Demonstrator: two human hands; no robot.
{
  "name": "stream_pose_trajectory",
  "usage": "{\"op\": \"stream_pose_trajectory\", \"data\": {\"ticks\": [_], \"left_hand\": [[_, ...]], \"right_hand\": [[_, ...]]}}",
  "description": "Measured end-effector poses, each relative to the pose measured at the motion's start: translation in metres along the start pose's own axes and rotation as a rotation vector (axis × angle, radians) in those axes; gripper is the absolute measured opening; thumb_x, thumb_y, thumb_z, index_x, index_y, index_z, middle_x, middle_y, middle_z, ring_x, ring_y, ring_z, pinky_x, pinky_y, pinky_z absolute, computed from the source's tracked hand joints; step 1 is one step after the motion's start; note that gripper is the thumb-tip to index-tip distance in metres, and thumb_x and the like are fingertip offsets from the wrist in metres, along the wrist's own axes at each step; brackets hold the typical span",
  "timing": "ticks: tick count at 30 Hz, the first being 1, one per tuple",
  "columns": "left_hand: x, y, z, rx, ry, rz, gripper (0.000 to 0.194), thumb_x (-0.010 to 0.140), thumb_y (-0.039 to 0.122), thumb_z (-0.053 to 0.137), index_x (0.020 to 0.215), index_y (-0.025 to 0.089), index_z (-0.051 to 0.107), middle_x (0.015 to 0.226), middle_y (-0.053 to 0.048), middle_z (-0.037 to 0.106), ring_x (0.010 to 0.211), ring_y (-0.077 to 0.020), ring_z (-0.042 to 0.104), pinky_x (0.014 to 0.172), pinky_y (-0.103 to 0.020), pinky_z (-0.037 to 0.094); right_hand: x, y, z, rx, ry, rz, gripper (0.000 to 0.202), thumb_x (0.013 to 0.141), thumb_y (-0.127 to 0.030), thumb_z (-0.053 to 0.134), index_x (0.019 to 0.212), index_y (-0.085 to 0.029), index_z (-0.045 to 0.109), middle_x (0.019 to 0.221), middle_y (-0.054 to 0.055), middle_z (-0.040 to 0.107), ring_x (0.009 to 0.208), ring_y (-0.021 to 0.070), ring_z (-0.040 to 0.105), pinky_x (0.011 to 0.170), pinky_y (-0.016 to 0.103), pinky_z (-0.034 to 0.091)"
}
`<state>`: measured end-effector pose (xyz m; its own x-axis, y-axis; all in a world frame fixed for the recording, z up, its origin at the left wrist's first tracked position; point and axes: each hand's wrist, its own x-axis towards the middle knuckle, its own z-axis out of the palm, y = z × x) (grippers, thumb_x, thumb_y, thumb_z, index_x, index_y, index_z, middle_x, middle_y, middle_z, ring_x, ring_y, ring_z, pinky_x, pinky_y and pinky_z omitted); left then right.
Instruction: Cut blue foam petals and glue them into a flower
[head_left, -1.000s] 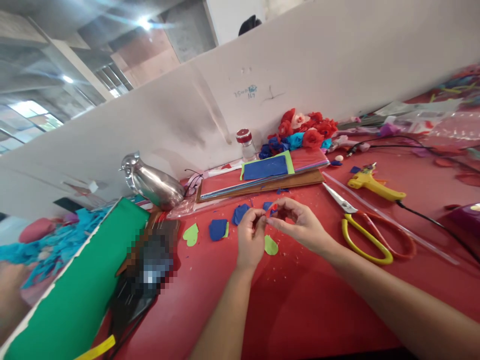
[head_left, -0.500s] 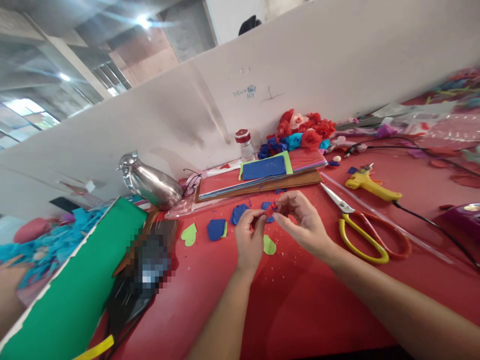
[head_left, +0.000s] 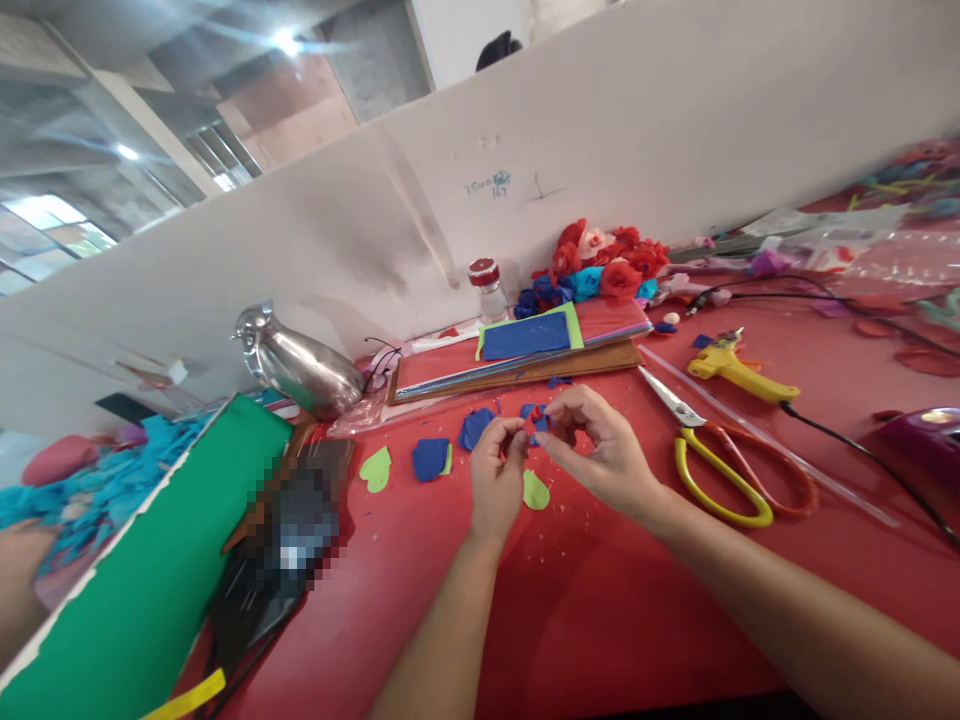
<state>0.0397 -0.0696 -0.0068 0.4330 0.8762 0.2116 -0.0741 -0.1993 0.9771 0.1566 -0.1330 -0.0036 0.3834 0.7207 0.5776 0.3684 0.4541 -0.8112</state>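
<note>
Between the fingertips of both hands is a small red paper piece (head_left: 532, 424), curled or folded and partly hidden. My left hand (head_left: 498, 470) pinches it from the left. My right hand (head_left: 600, 440) has thumb and fingers closed on its other side. Cut blue paper pieces (head_left: 475, 429) lie on the red table just behind the hands, with another blue stack (head_left: 430, 459) farther left. A green petal-shaped piece (head_left: 535, 490) sits below the fingers, and a green heart-shaped piece (head_left: 375, 469) lies to the left.
Yellow-and-red-handled scissors (head_left: 724, 475) and a yellow glue gun (head_left: 739, 374) with a black cord lie right. Behind are stacked sheets (head_left: 525, 336), paper flowers (head_left: 621, 278), a lidded jar (head_left: 489, 290) and a steel jug (head_left: 307, 365). A green board (head_left: 150, 560) stands left, near another person's arm (head_left: 22, 580).
Both hands stay in nearly the same place; the fingers have shifted slightly on the red paper piece, which shows at a different angle. The whole view has drifted a little.
</note>
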Motion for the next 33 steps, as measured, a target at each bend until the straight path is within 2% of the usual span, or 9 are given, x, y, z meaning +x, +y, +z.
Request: {"op": "stream_pose_trajectory", "data": {"ticks": [5,10,13,17,21,25,33], "left_hand": [[0.0,-0.001,0.001,-0.03,-0.044,0.015,0.022,0.079,0.042,0.061,0.075,0.02,0.061,0.078,-0.001,0.054,0.075,-0.0146,0.048,0.072,-0.024,0.039],[-0.001,-0.004,0.001,-0.049,-0.024,0.035,0.024,0.08,0.044,0.06,0.077,0.02,0.059,0.075,0.0,0.05,0.069,-0.0128,0.044,0.066,-0.023,0.037],[-0.001,-0.005,0.0,-0.05,-0.03,0.044,0.023,0.081,0.042,0.059,0.077,0.02,0.058,0.074,0.001,0.049,0.07,-0.0126,0.044,0.067,-0.023,0.037],[-0.003,-0.006,0.002,-0.013,-0.044,0.073,0.022,0.079,0.041,0.061,0.077,0.019,0.06,0.08,-0.002,0.056,0.078,-0.0153,0.05,0.075,-0.026,0.04],[-0.005,-0.007,0.006,-0.06,-0.031,-0.003,0.021,0.079,0.04,0.061,0.083,0.019,0.063,0.084,-0.003,0.06,0.082,-0.0169,0.054,0.078,-0.028,0.042],[-0.005,-0.006,0.008,-0.181,-0.016,-0.076,0.018,0.078,0.037,0.063,0.081,0.02,0.065,0.079,0.0,0.06,0.078,-0.0137,0.052,0.076,-0.026,0.042],[-0.003,-0.003,0.008,-0.31,-0.04,-0.115,0.02,0.074,0.038,0.068,0.076,0.018,0.067,0.076,0.0,0.063,0.074,-0.0132,0.054,0.077,-0.026,0.041]], "right_hand": [[0.001,-0.007,-0.001,-0.111,-0.014,-0.101,0.005,0.082,-0.02,0.057,0.079,-0.024,0.055,0.074,0.001,0.055,0.061,0.0137,0.048,0.055,0.03,0.042],[0.0,-0.011,-0.002,-0.132,0.025,-0.127,0.007,0.081,-0.02,0.058,0.075,-0.024,0.056,0.07,0.001,0.057,0.058,0.0142,0.048,0.055,0.03,0.042],[-0.001,-0.009,-0.001,-0.132,0.042,-0.108,0.006,0.08,-0.022,0.059,0.077,-0.023,0.054,0.07,0.0,0.054,0.056,0.0123,0.046,0.052,0.028,0.04],[-0.001,-0.004,0.004,-0.164,0.049,-0.079,0.011,0.076,-0.022,0.064,0.079,-0.022,0.053,0.068,-0.002,0.052,0.053,0.0101,0.044,0.048,0.024,0.038],[-0.002,-0.001,0.006,-0.136,0.048,-0.001,0.008,0.077,-0.021,0.062,0.076,-0.021,0.054,0.067,-0.002,0.052,0.053,0.0096,0.046,0.048,0.023,0.04],[-0.003,-0.001,0.006,-0.083,0.034,0.039,0.007,0.078,-0.023,0.062,0.076,-0.02,0.055,0.068,-0.001,0.054,0.054,0.0097,0.049,0.049,0.023,0.041],[-0.005,0.003,0.007,0.024,0.007,0.137,0.012,0.079,-0.028,0.063,0.086,-0.02,0.057,0.067,-0.002,0.054,0.055,0.0104,0.049,0.049,0.024,0.041]]}}
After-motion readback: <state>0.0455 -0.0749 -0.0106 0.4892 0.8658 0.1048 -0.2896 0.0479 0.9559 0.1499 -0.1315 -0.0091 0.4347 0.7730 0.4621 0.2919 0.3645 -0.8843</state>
